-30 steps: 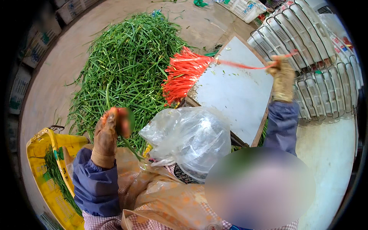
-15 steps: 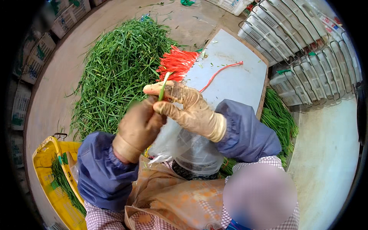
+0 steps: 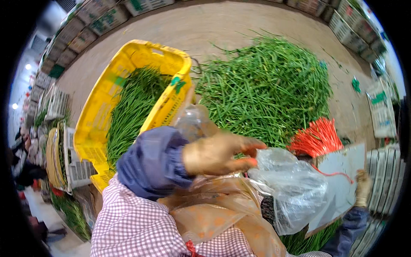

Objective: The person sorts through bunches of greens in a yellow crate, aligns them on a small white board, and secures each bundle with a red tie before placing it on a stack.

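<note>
While the left hand reaches across the lap with thumb and fingers parted and its grip released, the right hand is at the right edge of the pale board, its fingers bent; whether it grasps anything cannot be told. The left fingertips, orange and blurred, are next to the upper left side of a clear plastic bag; whether they touch it is unclear. That bag covers the board's left part. A single red strip runs over the board from behind the bag, its free end close to the right edge, just beside the right hand. At the upper left corner lies a thick bundle of red strips, fanned out toward a heap of green stalks on the floor. More greens show beneath the board's lower edge. To the left, a yellow basket carries long stalks lying lengthwise between its side walls. White crates stand past the board's right edge.
</note>
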`<state>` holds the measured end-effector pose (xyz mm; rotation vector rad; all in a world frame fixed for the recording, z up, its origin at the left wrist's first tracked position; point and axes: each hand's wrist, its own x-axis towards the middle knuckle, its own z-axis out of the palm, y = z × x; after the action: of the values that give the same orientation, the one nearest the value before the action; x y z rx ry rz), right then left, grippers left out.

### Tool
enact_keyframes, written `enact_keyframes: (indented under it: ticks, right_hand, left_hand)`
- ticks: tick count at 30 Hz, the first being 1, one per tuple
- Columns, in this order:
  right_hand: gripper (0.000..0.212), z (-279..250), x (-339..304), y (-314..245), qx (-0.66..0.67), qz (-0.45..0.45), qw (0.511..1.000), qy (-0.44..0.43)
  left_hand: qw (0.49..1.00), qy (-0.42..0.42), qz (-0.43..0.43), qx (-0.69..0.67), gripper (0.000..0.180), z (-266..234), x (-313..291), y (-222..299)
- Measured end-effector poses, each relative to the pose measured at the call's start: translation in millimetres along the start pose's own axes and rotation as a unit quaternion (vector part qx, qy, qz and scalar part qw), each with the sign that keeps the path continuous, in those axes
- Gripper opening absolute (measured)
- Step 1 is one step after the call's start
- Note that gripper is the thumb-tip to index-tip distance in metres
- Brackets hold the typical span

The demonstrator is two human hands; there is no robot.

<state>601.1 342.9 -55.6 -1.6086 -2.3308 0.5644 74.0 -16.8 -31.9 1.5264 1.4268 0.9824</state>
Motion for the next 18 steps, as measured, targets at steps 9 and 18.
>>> enact_keyframes:
  ticks: [9, 18]
  right_hand:
    - [0.048, 110, 75, -226, -0.136, -0.242, 0.956, -0.093]
    - [0.036, 273, 11, -637, 0.067, -0.480, 0.782, -0.391]
  left_hand:
    - [0.784, 0.593, -0.182, -0.006, 0.037, -205, -255, -60]
    - [0.655, 0.677, -0.320, 0.103, 0.036, -202, -457, -115]
